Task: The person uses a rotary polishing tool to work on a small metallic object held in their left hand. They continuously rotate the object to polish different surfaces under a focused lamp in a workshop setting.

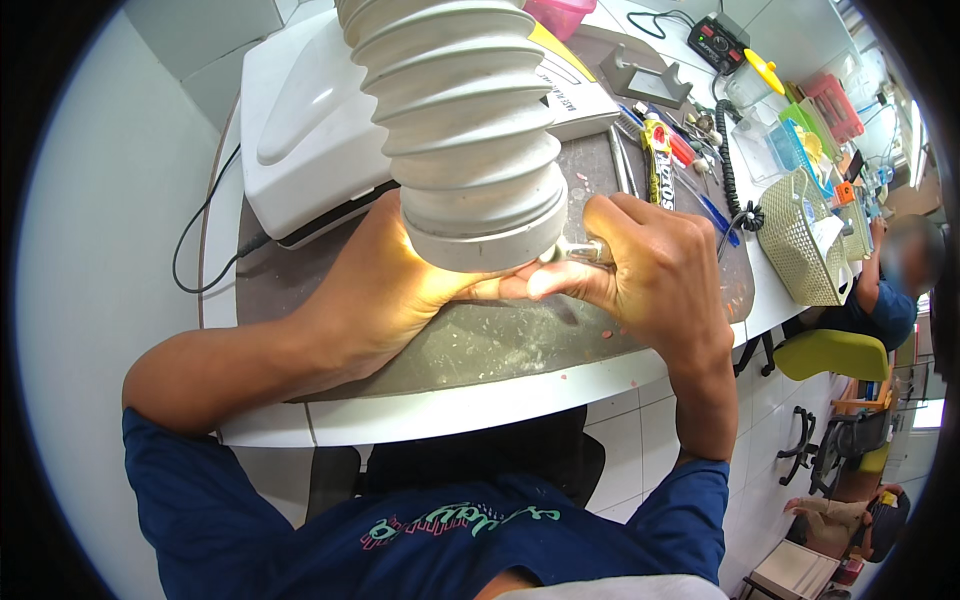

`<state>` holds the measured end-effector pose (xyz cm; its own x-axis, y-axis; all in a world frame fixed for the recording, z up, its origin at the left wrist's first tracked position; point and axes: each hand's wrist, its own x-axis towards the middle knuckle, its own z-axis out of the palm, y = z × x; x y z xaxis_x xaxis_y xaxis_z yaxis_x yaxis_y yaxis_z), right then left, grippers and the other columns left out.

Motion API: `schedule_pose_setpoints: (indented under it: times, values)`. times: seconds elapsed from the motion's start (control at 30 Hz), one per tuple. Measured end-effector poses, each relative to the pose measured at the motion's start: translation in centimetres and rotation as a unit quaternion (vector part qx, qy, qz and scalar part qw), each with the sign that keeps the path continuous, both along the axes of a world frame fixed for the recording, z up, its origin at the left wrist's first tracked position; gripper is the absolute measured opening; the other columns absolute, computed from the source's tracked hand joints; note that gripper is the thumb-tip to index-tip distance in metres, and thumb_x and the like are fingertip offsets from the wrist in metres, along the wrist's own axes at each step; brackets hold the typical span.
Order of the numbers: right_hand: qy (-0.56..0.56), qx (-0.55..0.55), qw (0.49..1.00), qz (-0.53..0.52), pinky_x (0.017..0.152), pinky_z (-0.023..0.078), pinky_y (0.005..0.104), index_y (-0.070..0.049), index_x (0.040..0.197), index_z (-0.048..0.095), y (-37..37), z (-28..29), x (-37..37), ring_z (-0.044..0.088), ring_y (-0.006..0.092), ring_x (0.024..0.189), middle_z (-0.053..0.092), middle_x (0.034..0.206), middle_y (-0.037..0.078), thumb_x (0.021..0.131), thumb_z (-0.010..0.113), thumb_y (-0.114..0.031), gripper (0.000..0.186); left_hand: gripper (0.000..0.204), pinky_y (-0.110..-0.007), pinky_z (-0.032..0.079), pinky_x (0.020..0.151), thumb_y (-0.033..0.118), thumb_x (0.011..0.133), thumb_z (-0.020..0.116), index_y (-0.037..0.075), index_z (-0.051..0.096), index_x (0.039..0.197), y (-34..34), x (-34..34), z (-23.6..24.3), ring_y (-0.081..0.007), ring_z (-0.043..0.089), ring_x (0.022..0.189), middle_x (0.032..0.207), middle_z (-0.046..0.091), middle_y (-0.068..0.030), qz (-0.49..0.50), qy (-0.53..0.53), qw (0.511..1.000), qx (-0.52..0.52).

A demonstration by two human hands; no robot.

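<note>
A wide white ribbed hose [470, 150] hangs over the grey work mat, its round mouth just above my hands. Below that rim my left hand [400, 275] is closed, thumb and fingers reaching in from the left; the hose hides most of what they grip. My right hand [655, 265] is closed round a slim metal rotary handpiece [590, 251], whose thin end points left toward the left fingertips. The two hands meet under the hose, in warm yellow light. Pale dust and small pinkish crumbs are scattered over the mat [500, 345] beneath them.
A white machine [300, 120] with a black cable stands left. Right of the hose lie hand tools, a yellow tube [658, 165] and a coiled black cord [728, 150]. Beyond are a control box [718, 42], a woven basket [805, 240] and a seated person [880, 290].
</note>
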<state>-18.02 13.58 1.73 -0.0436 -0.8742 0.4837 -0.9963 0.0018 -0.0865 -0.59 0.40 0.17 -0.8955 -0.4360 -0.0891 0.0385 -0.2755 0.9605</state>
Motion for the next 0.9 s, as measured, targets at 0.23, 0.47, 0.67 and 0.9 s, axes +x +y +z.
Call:
schedule_pose_setpoints:
  times: [0.23,0.47,0.67,0.9]
  values:
    - [0.045,0.005,0.999,-0.007,0.04,0.042,0.0313,-0.006,0.064,0.053,-0.21,0.15,-0.15,0.055,0.0195,0.043,0.052,0.053,0.004,0.067,0.068,-0.069,0.065,0.039,-0.025,0.051,0.083,0.008,0.079,0.078,-0.001,0.061,0.113,-0.05,0.09,-0.19,-0.0102,0.063,0.094,0.105,0.069,-0.0063,0.014,-0.009,1.0,-0.009]
    - [0.042,0.005,0.999,-0.008,0.04,0.042,0.0318,-0.006,0.064,0.052,-0.2,0.17,-0.11,0.055,0.0196,0.042,0.053,0.054,0.005,0.067,0.067,-0.071,0.067,0.041,-0.026,0.051,0.085,0.009,0.078,0.08,-0.001,0.062,0.113,-0.02,0.1,-0.07,-0.0101,0.063,0.094,0.105,0.069,-0.0064,0.007,-0.001,1.0,-0.004]
    - [0.046,0.019,0.998,-0.023,0.041,0.043,0.032,-0.006,0.065,0.052,-0.15,0.22,-0.16,0.056,0.0202,0.044,0.054,0.056,0.005,0.067,0.068,-0.071,0.067,0.041,-0.027,0.051,0.085,0.01,0.078,0.081,-0.001,0.062,0.113,0.04,0.1,-0.09,-0.0101,0.063,0.094,0.105,0.069,-0.006,0.01,0.0,1.0,-0.008]
    - [0.037,0.008,0.999,0.006,0.041,0.042,0.0318,-0.006,0.065,0.052,-0.13,0.19,-0.02,0.056,0.02,0.043,0.053,0.054,0.004,0.069,0.066,-0.07,0.065,0.041,-0.027,0.05,0.084,0.008,0.077,0.081,0.0,0.062,0.112,-0.05,0.14,0.19,-0.0098,0.062,0.094,0.103,0.069,-0.0054,-0.005,0.003,1.0,0.006]
